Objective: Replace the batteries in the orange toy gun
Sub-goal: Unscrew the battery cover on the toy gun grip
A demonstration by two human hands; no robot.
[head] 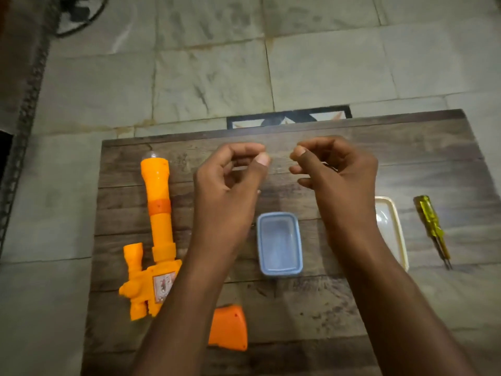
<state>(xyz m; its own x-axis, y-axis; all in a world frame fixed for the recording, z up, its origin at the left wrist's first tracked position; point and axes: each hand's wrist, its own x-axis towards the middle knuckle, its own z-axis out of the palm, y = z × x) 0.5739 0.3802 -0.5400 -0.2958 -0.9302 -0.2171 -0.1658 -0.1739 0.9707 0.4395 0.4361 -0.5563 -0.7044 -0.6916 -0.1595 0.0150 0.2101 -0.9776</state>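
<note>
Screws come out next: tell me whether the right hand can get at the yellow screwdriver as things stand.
Probably yes. The yellow screwdriver lies alone on the table, right of the cream lid; nothing lies between it and the right hand, which hangs in the air, fingers curled.

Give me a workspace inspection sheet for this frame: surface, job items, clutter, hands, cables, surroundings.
Surface: dark wooden table, worn planks.
Job's things: orange toy gun lying flat at the left, barrel pointing away; orange cover piece near the front edge, partly behind the left forearm; yellow-handled screwdriver at the right. No batteries seen.
Clutter: blue container, looks empty; cream lid beside it, partly hidden by the right arm.
Hands: left hand and right hand raised over the table, fingers curled; whether they pinch anything cannot be told.
Cables: nothing seen.
Surroundings: tiled floor; dark object at top left, unclear.
</note>
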